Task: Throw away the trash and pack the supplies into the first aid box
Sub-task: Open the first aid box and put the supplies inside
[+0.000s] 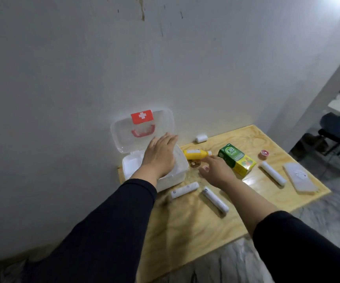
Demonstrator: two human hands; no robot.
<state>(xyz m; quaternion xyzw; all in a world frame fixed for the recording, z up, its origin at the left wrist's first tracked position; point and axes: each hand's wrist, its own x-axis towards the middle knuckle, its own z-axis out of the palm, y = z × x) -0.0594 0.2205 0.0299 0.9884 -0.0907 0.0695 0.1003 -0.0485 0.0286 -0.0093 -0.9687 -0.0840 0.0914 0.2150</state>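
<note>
Plywood table point(195, 221) carries two white rolls point(184, 189) nearest me. Beyond them my right hand point(216, 170) hovers, fingers loose and apart, beside the yellow bottle point(195, 154). My left hand point(161, 155) lies flat, fingers straight together, over the open first aid box point(177, 174) by the wall.

Green-yellow carton point(236, 161): "OB herbal". First aid box point(142, 129) lid: white cross on red label.

Bare room: stained wall point(144, 58), plywood table point(195, 221)
</note>
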